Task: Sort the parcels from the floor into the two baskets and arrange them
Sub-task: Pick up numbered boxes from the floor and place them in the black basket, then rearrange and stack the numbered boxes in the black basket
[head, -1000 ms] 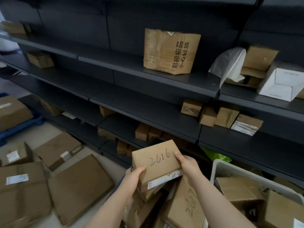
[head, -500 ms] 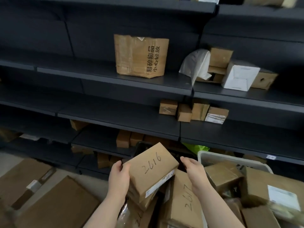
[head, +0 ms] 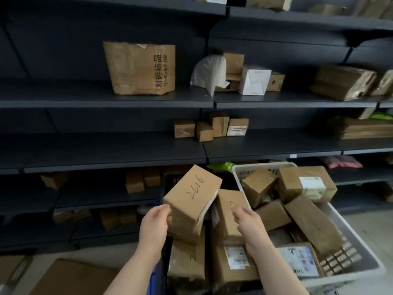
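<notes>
Just below the middle of the view, the left hand grips a brown cardboard box with "2616" written on it in marker. Its thumb and fingers are curled round the box's near left corner. The box is tilted, with the written face turned up towards the camera and a white label showing on its right side. It sits on top of other brown parcels stacked in a dark basket, whose blue-black edge shows beside the left forearm.

The right hand is just to the right of that box and apart from it. Its fingers are loose and slightly spread, and it holds nothing. It hangs over a second box that leans against the first; whether it touches this one I cannot tell.

Further right stands a white basket with a perforated wall, filled with brown parcels lying at odd angles, some with printed labels. A flat brown parcel lies on the floor at the lower left.

Behind everything runs a set of dark grey shelves. On them are a large creased carton printed with Chinese characters, a white box and a huddle of small boxes.
</notes>
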`<action>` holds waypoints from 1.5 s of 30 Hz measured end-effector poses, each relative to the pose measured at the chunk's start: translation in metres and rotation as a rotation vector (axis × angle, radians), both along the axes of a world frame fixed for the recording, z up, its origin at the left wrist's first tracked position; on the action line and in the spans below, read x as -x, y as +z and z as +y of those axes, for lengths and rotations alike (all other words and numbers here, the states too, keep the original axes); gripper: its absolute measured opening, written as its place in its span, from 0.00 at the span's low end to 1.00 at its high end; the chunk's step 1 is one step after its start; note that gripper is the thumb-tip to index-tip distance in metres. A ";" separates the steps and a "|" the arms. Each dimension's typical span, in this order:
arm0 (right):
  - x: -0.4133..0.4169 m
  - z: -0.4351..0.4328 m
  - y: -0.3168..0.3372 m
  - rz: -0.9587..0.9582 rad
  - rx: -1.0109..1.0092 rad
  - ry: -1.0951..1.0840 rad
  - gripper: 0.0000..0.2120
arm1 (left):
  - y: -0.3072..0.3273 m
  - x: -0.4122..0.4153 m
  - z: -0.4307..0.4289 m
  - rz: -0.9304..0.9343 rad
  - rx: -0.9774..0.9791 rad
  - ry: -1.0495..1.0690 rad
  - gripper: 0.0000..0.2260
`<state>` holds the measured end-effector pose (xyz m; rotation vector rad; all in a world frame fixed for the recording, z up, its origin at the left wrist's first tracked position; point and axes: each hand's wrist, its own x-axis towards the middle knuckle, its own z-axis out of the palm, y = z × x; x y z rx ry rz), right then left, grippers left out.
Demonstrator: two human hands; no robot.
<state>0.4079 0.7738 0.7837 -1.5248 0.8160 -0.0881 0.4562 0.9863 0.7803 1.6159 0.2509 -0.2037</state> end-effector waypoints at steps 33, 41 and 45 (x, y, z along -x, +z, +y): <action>-0.066 -0.052 -0.021 -0.002 0.057 0.299 0.24 | -0.057 -0.008 -0.060 0.318 0.302 0.131 0.30; -0.079 -0.040 -0.022 -0.025 0.060 0.306 0.23 | -0.049 -0.007 -0.062 0.311 0.282 0.090 0.21; -0.088 -0.048 -0.019 -0.007 0.127 0.279 0.28 | -0.048 -0.008 -0.059 0.302 0.223 0.125 0.27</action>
